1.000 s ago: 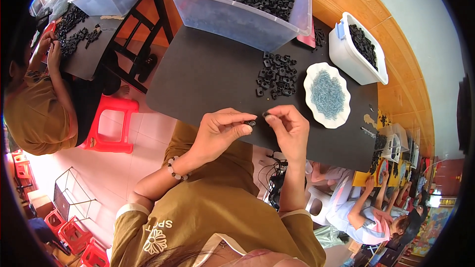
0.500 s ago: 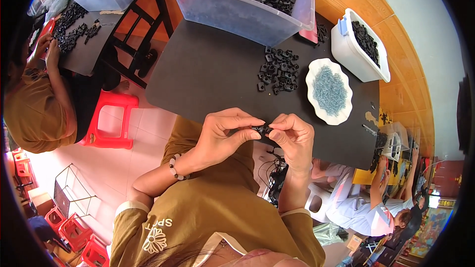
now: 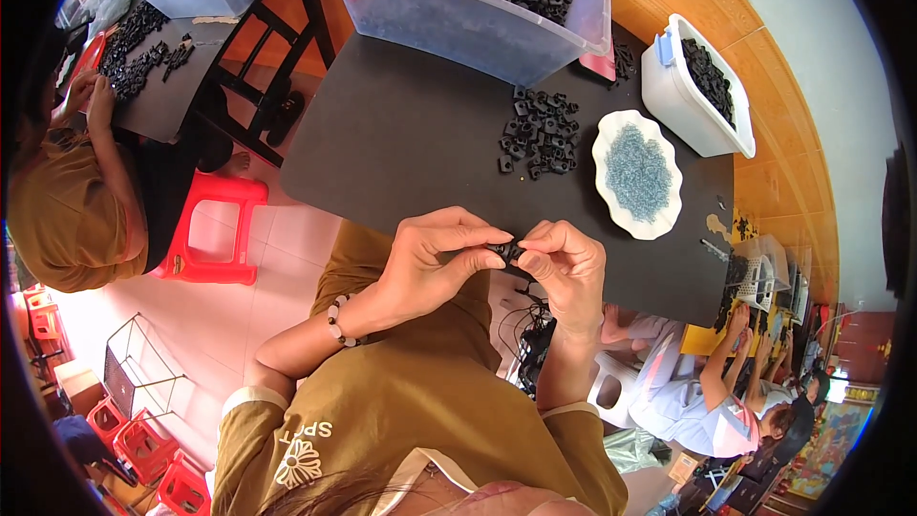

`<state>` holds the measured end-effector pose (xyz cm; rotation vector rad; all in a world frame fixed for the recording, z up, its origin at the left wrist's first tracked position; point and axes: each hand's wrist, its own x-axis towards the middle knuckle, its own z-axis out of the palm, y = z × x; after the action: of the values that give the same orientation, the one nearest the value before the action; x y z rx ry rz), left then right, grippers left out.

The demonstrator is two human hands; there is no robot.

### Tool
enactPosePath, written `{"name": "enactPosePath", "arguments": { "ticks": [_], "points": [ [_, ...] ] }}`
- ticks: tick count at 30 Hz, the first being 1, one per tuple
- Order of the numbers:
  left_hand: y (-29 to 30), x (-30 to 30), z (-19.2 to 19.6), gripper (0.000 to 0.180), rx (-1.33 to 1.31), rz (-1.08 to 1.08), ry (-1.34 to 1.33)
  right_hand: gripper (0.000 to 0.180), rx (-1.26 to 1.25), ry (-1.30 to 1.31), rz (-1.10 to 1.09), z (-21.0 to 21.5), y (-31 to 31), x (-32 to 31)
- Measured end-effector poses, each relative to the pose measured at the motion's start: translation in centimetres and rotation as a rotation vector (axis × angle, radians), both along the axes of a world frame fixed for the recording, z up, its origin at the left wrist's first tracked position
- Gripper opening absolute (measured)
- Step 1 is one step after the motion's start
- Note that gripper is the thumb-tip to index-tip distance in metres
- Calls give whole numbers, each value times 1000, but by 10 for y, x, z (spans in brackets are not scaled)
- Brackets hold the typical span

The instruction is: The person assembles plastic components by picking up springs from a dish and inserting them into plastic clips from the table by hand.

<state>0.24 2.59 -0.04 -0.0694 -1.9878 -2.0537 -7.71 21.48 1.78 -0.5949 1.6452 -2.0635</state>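
Note:
My left hand (image 3: 435, 258) and my right hand (image 3: 570, 268) meet over the near edge of a black table (image 3: 401, 134). Both pinch one small black plastic part (image 3: 506, 251) between thumb and fingertips. A beaded bracelet sits on my left wrist. Beyond the hands lies a loose pile of black parts (image 3: 538, 131), and to its right a white scalloped dish (image 3: 636, 174) holds tiny grey-blue pieces.
A big clear bin (image 3: 478, 0) of black parts stands at the table's far side, a white tub (image 3: 697, 84) of more at far right. A person in an ochre shirt (image 3: 67, 201) works at a table on the left beside a red stool (image 3: 215, 229). Other people sit lower right.
My hands have drawn closer together and toward me, fingertips now closed around the same small black part. The pile and dish stay where they were.

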Motion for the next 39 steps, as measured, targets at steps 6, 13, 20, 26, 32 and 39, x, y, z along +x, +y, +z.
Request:
{"name": "enactPosePath", "arguments": {
  "ticks": [6,13,20,26,32,39],
  "points": [
    [2,2,-1,26,-101,34,49,6,35,-5,24,-3,1,0],
    [5,5,-5,33,-286,86,197,5,37,-59,35,-8,0,4],
    [7,9,-5,42,-424,115,297,13,153,-12,-14,5,-2,9],
    [5,9,2,43,-580,155,380,9,231,-69,-8,15,-6,11],
    [3,7,-1,41,-609,163,377,9,283,24,27,14,-9,2],
    [5,5,-2,38,-312,121,246,17,62,-166,91,-7,-2,-4]
  ]
}}
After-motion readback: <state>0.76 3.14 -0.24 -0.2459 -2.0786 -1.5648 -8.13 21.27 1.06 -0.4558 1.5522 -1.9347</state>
